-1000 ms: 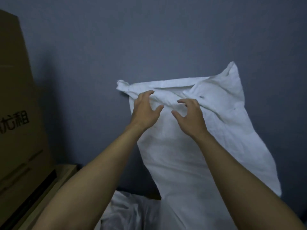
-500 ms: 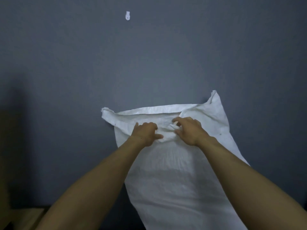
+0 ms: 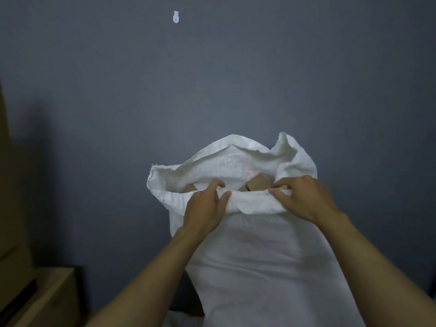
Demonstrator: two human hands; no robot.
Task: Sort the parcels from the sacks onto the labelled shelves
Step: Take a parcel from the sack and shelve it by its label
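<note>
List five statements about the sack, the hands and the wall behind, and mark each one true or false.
1. The white sack stands with its mouth open. True.
2. Only one hand holds the sack's near rim. False: the left hand and the right hand both grip it.
3. Brown parcels show inside the mouth. True.
4. A hand holds a parcel above the sack. False: both hands are on the rim and the parcels lie inside.
5. A small white hook is fixed to the wall above the sack. True.
</note>
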